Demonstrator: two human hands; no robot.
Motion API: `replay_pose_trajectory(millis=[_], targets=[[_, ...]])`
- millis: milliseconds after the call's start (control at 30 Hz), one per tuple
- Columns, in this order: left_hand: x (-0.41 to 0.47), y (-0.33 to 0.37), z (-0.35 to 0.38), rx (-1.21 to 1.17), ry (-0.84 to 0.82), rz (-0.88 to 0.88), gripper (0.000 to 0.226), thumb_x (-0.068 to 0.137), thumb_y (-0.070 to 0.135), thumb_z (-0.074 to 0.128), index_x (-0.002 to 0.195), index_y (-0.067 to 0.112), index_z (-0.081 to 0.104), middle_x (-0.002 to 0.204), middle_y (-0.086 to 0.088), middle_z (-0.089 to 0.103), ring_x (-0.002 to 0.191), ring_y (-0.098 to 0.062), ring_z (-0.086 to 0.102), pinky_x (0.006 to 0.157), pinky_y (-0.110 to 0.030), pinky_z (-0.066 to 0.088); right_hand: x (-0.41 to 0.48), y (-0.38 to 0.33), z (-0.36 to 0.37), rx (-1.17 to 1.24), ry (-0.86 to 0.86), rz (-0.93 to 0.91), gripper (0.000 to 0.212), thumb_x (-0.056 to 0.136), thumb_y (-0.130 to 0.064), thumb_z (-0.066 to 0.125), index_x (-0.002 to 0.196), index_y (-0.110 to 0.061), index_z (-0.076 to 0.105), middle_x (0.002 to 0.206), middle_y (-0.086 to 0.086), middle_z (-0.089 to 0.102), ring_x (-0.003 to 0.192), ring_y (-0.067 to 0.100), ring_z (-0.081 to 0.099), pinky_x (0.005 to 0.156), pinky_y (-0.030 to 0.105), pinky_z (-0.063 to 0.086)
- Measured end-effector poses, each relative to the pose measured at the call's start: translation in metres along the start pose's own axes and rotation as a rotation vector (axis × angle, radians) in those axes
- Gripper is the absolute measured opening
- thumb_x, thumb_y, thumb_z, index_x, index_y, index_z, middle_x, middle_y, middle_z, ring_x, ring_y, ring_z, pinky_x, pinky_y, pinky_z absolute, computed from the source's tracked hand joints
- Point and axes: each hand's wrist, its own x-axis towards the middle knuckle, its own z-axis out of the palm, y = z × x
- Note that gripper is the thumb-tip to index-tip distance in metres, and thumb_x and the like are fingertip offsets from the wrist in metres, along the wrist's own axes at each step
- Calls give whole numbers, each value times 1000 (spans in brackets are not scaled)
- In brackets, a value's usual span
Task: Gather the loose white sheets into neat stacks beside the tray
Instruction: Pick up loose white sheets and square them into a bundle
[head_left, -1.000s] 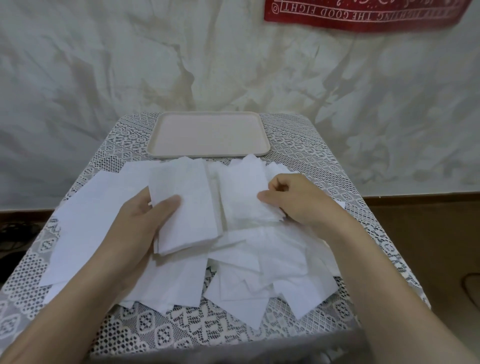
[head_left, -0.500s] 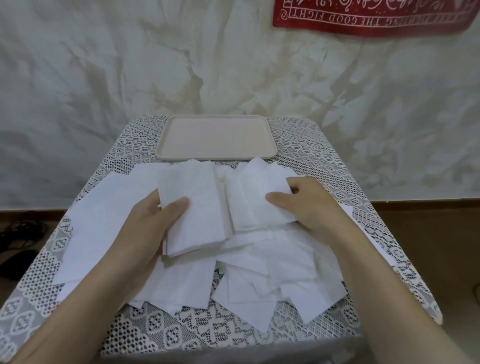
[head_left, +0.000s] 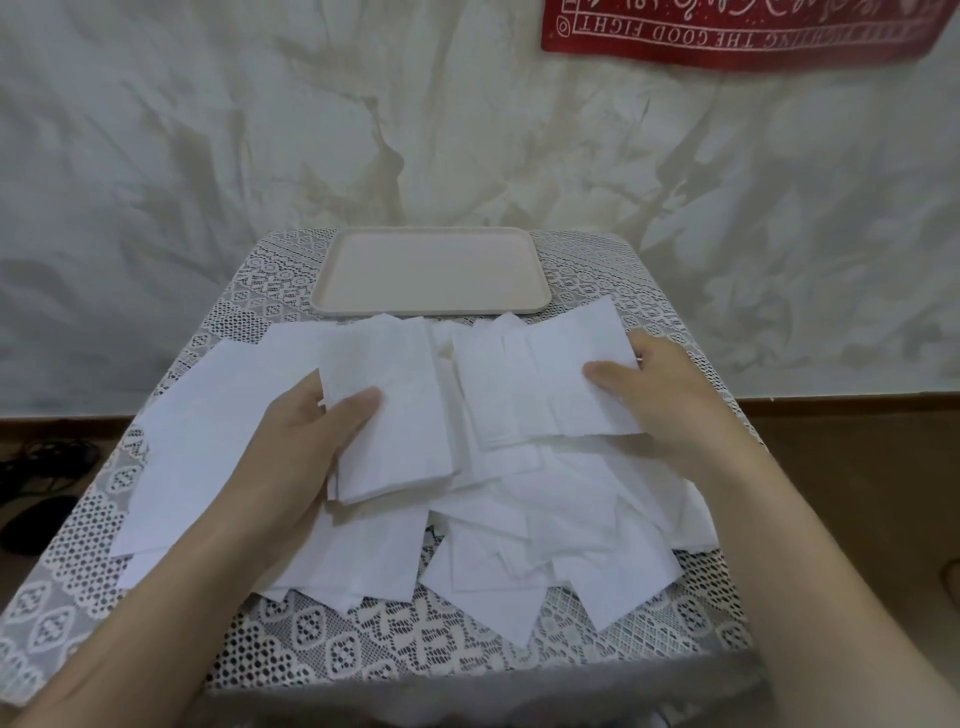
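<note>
**A:** Where's the paper rn?

**B:** Mostly a messy heap of loose sheets on the worktop, just on the near side of the tray. They overlap at all angles, and a few bigger ones lie off to the left.

**A:** And the hands?

**B:** The left grip holds a fairly squared-up stack w/ the thumb on top and fingers underneath. The right grip pinches some fanned sheets at their right edge. Its thumb presses on top, and the fingers below are hidden. The 2 bundles sit side by side, just above the heap.

**A:** How'll the stuff handle?

**B:** It looks thin, soft and v. light, tissue-like. I'd say 1 sheet held by a corner would droop & crease. The layers prob. slide on each other, so a stack skews easily. A quick swing could scatter them.

**A:** Best place to take hold?

**B:** Mid of a long edge, thumb over, fingers flat beneath for support. Light pressure only, since a squeeze would crumple it.

**A:** Progress?

**B:** Early, imo. No stack sits beside the tray yet, and most of the heap's ungathered. The likely next move is to lay the fanned sheets on the stack, then square the edges.
</note>
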Motion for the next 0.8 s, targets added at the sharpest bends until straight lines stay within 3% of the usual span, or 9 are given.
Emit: replay_pose_trajectory(millis=[100, 200, 267, 433, 567, 633, 700, 800], targets=[[-1, 0, 1, 14, 3, 5, 20, 104, 20, 61, 119, 23, 74, 113, -8, 80, 105, -33, 76, 102, -64, 54, -4, -4, 14, 4, -54, 69, 11, 91, -24, 73, 99, -16, 73, 100, 6, 78, 91, 24, 75, 81, 48, 62], [1, -1, 0, 7, 0, 1, 22, 104, 20, 61, 122, 21, 73, 115, -9, 79, 106, -33, 76, 101, -65, 53, -3, -6, 29, -148, -45, 20, 51, 67, -50, 77, 95, -8, 70, 93, 12, 76, 89, 34, 74, 83, 55, 60], [2, -1, -1, 8, 1, 0, 22, 104, 20, 60, 122, 20, 73, 115, -10, 79, 107, -33, 75, 103, -66, 52, 4, -2, 32, -216, -34, -29, 59, 58, -55, 70, 93, -7, 66, 89, 13, 74, 85, 36, 72, 81, 53, 58], [5, -2, -3, -4, 4, -12, 22, 103, 19, 60, 121, 20, 73, 114, -10, 79, 106, -36, 75, 103, -66, 50, 10, -3, 36, -257, 1, -82, 36, 66, -42, 64, 76, -9, 54, 69, 4, 60, 66, 27, 57, 63, 37, 46], [6, -1, -3, -21, -14, -20, 24, 103, 19, 60, 123, 19, 72, 114, -9, 80, 103, -30, 77, 94, -52, 57, 9, -4, 34, -224, -25, -95, 33, 74, -39, 64, 92, -11, 66, 84, 4, 74, 79, 28, 71, 74, 44, 58], [5, 0, -3, -24, -26, -22, 24, 103, 18, 59, 123, 19, 72, 114, -8, 80, 103, -29, 77, 91, -48, 57, 5, -6, 29, -146, -43, -101, 14, 89, -29, 66, 93, -16, 70, 85, -2, 76, 76, 16, 73, 67, 32, 58], [5, 0, -3, -18, -26, -22, 23, 104, 18, 59, 124, 19, 71, 114, -8, 80, 103, -29, 77, 91, -47, 57, 1, -9, 21, -61, -74, -59, 8, 95, -21, 65, 93, -17, 72, 80, -5, 76, 68, 10, 72, 60, 26, 56], [1, 2, -2, -12, -25, -16, 23, 105, 17, 58, 124, 19, 71, 113, -7, 80, 102, -27, 77, 86, -44, 57, -3, -8, 8, 2, -106, 16, 10, 95, -21, 66, 95, -14, 74, 92, 7, 79, 77, 22, 75, 71, 36, 58]])
